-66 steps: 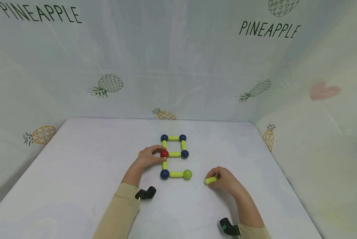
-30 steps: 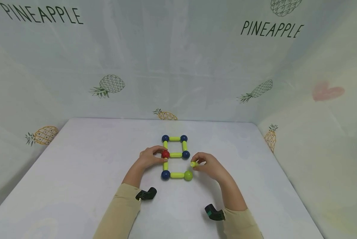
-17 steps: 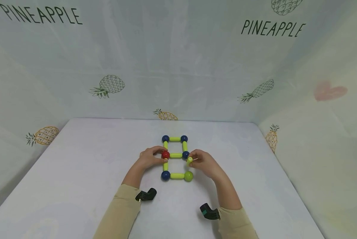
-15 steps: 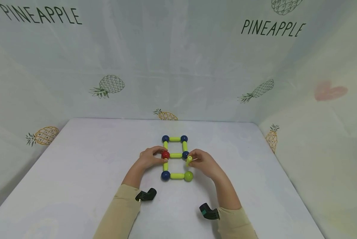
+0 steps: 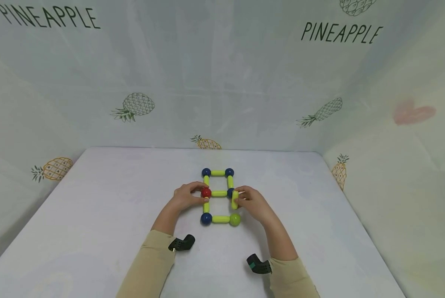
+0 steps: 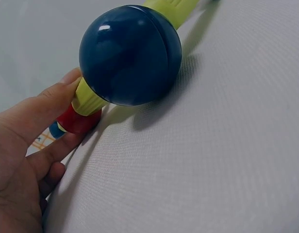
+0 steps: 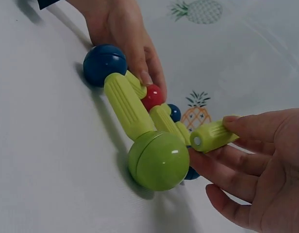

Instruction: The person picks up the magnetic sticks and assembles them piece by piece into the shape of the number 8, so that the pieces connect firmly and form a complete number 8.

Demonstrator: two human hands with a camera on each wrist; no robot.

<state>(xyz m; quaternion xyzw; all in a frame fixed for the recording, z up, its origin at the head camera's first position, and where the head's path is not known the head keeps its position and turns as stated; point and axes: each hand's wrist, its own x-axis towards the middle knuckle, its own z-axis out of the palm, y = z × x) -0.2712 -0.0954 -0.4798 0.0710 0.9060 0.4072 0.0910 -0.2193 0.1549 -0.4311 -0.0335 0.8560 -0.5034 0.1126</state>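
A flat frame of yellow-green magnetic rods and balls lies on the table. My left hand (image 5: 185,195) grips its left side, with thumb and fingers around the red ball (image 5: 206,192); the thumb lies by the rod (image 6: 86,99) in the left wrist view. My right hand (image 5: 255,203) pinches a loose magnetic rod (image 5: 235,200) between thumb and fingers. Its far end overlaps the blue ball (image 5: 230,191) in the head view. A silver-tipped end (image 7: 197,141) points towards the large green ball (image 7: 159,161), apart from it. The front-left blue ball (image 5: 206,219) joins the bottom rod (image 5: 220,219).
Two blue balls, left (image 5: 206,172) and right (image 5: 229,172), form the frame's far corners, joined by a rod (image 5: 217,173). A white cloth covers the table (image 5: 114,198); a printed curtain (image 5: 222,82) rises behind it. Both wrists wear black camera mounts (image 5: 181,243).
My right hand has carried the rod leftwards to the frame's right side and turned it from sideways to lengthwise, between the blue and green balls. The left hand keeps its grip.
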